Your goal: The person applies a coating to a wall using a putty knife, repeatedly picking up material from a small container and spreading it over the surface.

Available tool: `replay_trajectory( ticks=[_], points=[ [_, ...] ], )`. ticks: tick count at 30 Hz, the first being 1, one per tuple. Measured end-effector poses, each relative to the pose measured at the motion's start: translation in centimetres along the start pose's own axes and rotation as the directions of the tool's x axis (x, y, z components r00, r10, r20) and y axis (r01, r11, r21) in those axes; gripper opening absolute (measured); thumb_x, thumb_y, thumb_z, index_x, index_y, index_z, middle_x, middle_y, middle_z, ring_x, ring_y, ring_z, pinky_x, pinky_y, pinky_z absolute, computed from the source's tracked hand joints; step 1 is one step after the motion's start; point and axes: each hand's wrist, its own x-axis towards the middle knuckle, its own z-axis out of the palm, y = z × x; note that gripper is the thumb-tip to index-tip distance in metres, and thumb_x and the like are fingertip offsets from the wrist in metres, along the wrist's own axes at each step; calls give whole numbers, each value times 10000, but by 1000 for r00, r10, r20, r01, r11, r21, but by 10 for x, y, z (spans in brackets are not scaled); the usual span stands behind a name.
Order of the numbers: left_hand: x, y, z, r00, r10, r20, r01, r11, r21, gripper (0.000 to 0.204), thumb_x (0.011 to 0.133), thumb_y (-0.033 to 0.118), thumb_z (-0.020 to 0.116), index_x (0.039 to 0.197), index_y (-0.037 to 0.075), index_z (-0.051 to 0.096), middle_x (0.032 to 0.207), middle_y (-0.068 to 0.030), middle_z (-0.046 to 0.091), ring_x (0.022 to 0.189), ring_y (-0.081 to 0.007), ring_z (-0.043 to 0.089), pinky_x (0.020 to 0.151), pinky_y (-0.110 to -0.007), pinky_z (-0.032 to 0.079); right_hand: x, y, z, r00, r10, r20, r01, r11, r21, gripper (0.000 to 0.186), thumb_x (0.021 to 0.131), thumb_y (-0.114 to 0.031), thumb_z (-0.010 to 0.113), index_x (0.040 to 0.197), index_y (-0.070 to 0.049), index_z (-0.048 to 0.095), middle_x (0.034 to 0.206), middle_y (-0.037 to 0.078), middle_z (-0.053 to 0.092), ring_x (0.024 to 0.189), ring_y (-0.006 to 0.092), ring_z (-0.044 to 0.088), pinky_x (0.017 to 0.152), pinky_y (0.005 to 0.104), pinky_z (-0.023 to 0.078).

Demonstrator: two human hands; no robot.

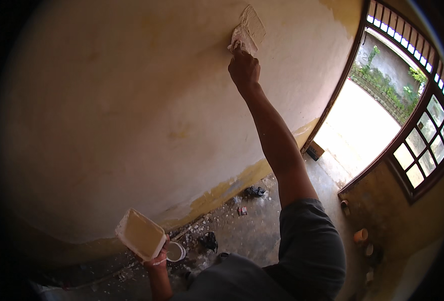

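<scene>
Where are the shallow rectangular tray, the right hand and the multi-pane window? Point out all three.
Shallow rectangular tray (123,223): head view, on its left rim.
Right hand (244,68): head view, on the back of the hand.
Multi-pane window (416,143): head view, on a glass pane.

Garment, one: dark grey short-sleeved fabric top (232,278), its body portion to the right of the left hand (157,258). Right sleeve (312,241): wide, loose, matching dark grey, with soft folds; hem ending above the elbow, well apart from the right hand (244,70). Right forearm (272,130): bare from elbow to hand. Left hand: bare, whitish smear beside the wrist. Left forearm (160,283): visible part bare.
</scene>
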Motion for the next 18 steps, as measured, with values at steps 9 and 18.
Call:
replay_trajectory(
  ticks=[9, 18],
  points=[
    [-1, -3, -1, 997, -60, -49, 61, 998, 15, 723, 857, 667, 530, 1405, 204, 444, 1366, -102, 534, 1203, -415, 538, 902, -720, 455, 27, 115, -20, 672, 716, 186, -505, 260, 823, 318, 844, -114, 678, 1116, 39, 615, 1063, 172, 677, 841, 293, 703, 653, 360, 591],
    [-15, 28, -46, 1000, 27, -9, -27, 996, 82, 717, 852, 636, 567, 1404, 192, 455, 1365, -101, 543, 1202, -408, 544, 905, -699, 467, 93, -9, -80, 871, 491, 22, -447, 773, 451, 421, 903, -317, 597, 1223, -44, 592, 1220, 166, 602, 1116, 324, 599, 993, 435, 463]
  ],
)
